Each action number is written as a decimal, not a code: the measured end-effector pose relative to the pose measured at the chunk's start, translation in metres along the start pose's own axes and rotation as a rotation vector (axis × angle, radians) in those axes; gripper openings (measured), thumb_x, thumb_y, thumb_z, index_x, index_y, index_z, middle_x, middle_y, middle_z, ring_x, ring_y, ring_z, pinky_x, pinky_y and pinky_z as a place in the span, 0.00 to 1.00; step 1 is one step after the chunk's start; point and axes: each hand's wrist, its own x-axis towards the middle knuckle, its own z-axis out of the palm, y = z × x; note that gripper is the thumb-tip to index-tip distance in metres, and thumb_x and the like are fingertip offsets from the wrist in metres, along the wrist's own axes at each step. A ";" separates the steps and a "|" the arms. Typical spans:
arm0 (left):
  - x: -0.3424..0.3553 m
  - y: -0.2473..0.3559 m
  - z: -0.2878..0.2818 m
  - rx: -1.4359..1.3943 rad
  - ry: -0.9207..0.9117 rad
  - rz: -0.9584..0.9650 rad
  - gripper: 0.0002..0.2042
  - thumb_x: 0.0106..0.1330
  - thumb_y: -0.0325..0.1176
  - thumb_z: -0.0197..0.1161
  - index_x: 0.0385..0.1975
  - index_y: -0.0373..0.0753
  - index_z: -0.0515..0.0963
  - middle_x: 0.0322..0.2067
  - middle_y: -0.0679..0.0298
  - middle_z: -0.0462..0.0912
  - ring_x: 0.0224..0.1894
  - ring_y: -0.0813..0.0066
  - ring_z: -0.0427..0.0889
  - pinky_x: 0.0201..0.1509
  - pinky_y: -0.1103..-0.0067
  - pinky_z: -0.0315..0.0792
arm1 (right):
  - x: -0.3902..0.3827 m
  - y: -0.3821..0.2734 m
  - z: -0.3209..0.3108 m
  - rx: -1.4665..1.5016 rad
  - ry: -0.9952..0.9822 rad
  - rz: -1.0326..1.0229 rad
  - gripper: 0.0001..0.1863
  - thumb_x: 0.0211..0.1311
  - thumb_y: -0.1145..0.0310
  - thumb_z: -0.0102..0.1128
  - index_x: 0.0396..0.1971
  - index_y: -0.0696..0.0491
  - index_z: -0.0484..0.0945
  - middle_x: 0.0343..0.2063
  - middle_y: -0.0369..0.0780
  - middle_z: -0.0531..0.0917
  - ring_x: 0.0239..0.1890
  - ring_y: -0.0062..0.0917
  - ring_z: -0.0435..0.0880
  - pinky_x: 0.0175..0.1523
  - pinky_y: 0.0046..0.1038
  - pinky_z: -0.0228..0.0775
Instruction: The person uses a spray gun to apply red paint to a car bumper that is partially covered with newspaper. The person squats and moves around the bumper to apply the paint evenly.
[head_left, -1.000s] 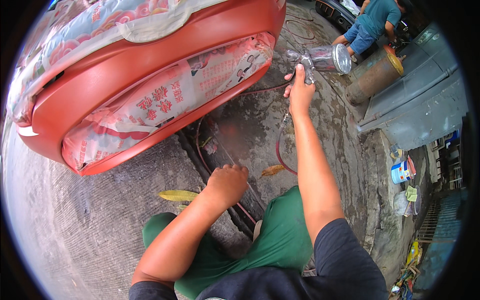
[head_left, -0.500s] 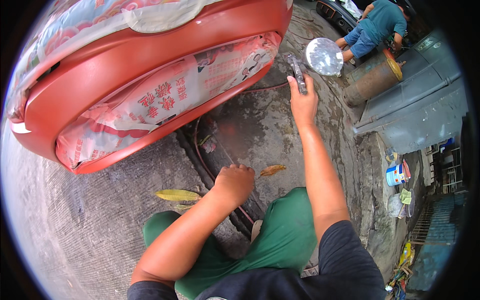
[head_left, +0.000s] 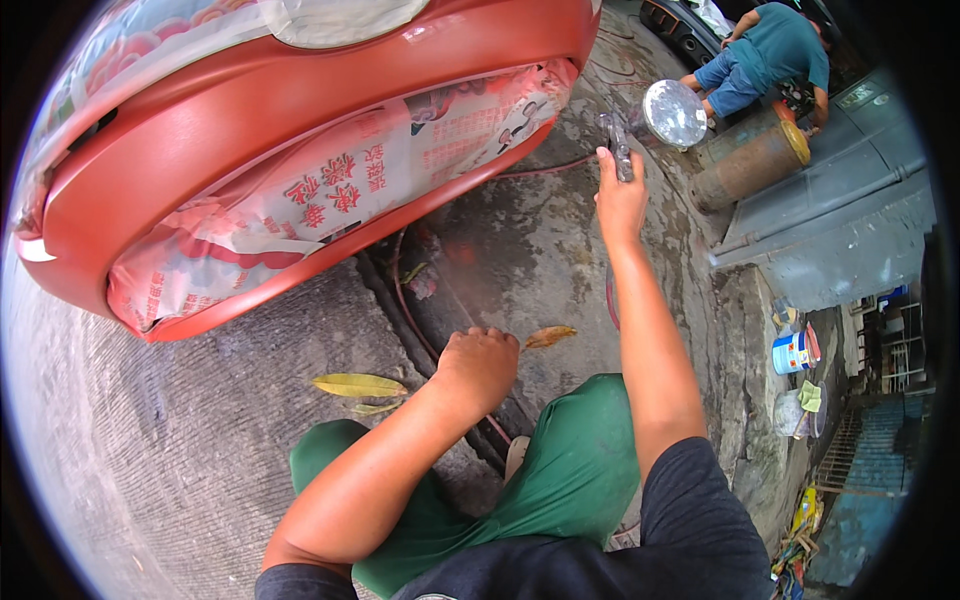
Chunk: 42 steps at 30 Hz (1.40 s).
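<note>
My right hand (head_left: 620, 195) is stretched out ahead, shut on the grip of a paint spray gun (head_left: 650, 125) with a shiny metal cup on top. The gun sits beside the right end of a red car bumper (head_left: 250, 150), whose lower opening is masked with printed paper (head_left: 330, 200). My left hand (head_left: 480, 365) is a closed fist, holding nothing, and rests over a dark gutter in the ground near a red hose (head_left: 400, 290). I am crouched in green trousers (head_left: 570, 470).
Wet concrete lies under the bumper, with yellow leaves (head_left: 360, 385) on it. Another person (head_left: 770, 50) in a teal shirt crouches at the top right by a rusty cylinder (head_left: 750, 160). A paint bucket (head_left: 795, 350) and clutter stand at the right.
My right hand has turned the spray gun upright and lifted it a little toward the bumper's end. The left fist has stayed in place.
</note>
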 end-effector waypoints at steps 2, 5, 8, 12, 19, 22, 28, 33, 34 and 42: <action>-0.001 -0.003 0.001 0.000 -0.005 -0.006 0.20 0.70 0.43 0.65 0.54 0.35 0.78 0.49 0.53 0.85 0.54 0.54 0.85 0.55 0.60 0.80 | -0.007 -0.014 -0.001 0.066 -0.029 0.010 0.25 0.70 0.43 0.65 0.47 0.51 0.78 0.25 0.41 0.85 0.21 0.27 0.83 0.27 0.33 0.72; -0.002 -0.003 0.000 -0.004 -0.023 -0.014 0.20 0.70 0.43 0.65 0.54 0.35 0.78 0.49 0.53 0.85 0.54 0.53 0.85 0.55 0.61 0.80 | -0.009 -0.031 -0.006 0.195 -0.128 0.085 0.29 0.69 0.41 0.64 0.53 0.52 0.77 0.24 0.44 0.86 0.24 0.34 0.87 0.33 0.36 0.75; 0.000 -0.003 0.000 0.000 -0.021 0.015 0.20 0.70 0.43 0.64 0.54 0.35 0.78 0.49 0.53 0.85 0.54 0.53 0.84 0.55 0.61 0.79 | 0.003 -0.035 -0.003 0.263 -0.101 0.058 0.29 0.70 0.43 0.65 0.53 0.54 0.77 0.23 0.41 0.85 0.20 0.27 0.84 0.29 0.32 0.74; 0.004 -0.002 0.001 -0.007 -0.027 0.008 0.19 0.70 0.43 0.64 0.53 0.35 0.79 0.49 0.53 0.85 0.55 0.53 0.84 0.56 0.61 0.79 | 0.016 -0.031 -0.011 0.287 -0.028 0.126 0.26 0.71 0.47 0.65 0.51 0.56 0.77 0.28 0.40 0.86 0.19 0.26 0.83 0.25 0.28 0.74; 0.004 0.008 -0.002 0.013 -0.060 0.027 0.18 0.71 0.43 0.63 0.51 0.36 0.81 0.50 0.53 0.84 0.55 0.52 0.84 0.58 0.60 0.78 | 0.026 -0.063 -0.064 0.355 -0.119 0.158 0.24 0.72 0.47 0.62 0.49 0.55 0.80 0.31 0.38 0.86 0.13 0.17 0.74 0.17 0.22 0.67; 0.008 0.017 -0.004 -0.003 -0.075 0.043 0.19 0.71 0.44 0.63 0.52 0.36 0.80 0.51 0.53 0.84 0.57 0.53 0.83 0.59 0.60 0.78 | 0.035 -0.086 -0.082 0.332 -0.147 0.107 0.25 0.72 0.46 0.62 0.49 0.54 0.82 0.29 0.37 0.85 0.13 0.14 0.73 0.16 0.21 0.65; 0.013 0.024 -0.012 -0.035 -0.078 0.063 0.20 0.71 0.44 0.63 0.54 0.36 0.79 0.52 0.52 0.83 0.59 0.52 0.81 0.61 0.60 0.77 | 0.015 -0.129 -0.121 0.442 -0.329 0.067 0.25 0.75 0.45 0.59 0.50 0.54 0.80 0.27 0.38 0.84 0.13 0.14 0.69 0.17 0.19 0.61; 0.011 0.021 -0.017 -0.053 -0.080 0.043 0.20 0.71 0.44 0.63 0.53 0.36 0.79 0.52 0.52 0.83 0.59 0.52 0.81 0.61 0.59 0.77 | 0.004 -0.149 -0.148 0.525 -0.557 0.031 0.25 0.76 0.45 0.57 0.50 0.54 0.78 0.29 0.40 0.86 0.12 0.14 0.68 0.17 0.18 0.60; 0.011 0.019 -0.016 -0.048 -0.079 0.046 0.20 0.71 0.45 0.63 0.53 0.36 0.79 0.52 0.52 0.83 0.59 0.52 0.81 0.61 0.59 0.77 | 0.008 -0.150 -0.151 0.527 -0.574 0.028 0.25 0.76 0.45 0.57 0.50 0.54 0.77 0.30 0.40 0.86 0.12 0.14 0.68 0.17 0.18 0.60; 0.008 0.015 -0.015 -0.039 -0.099 0.046 0.20 0.72 0.45 0.62 0.53 0.36 0.79 0.53 0.51 0.83 0.58 0.50 0.82 0.62 0.59 0.77 | 0.097 -0.109 -0.121 0.390 -0.309 0.011 0.25 0.71 0.45 0.63 0.45 0.55 0.80 0.26 0.35 0.84 0.13 0.15 0.71 0.17 0.21 0.64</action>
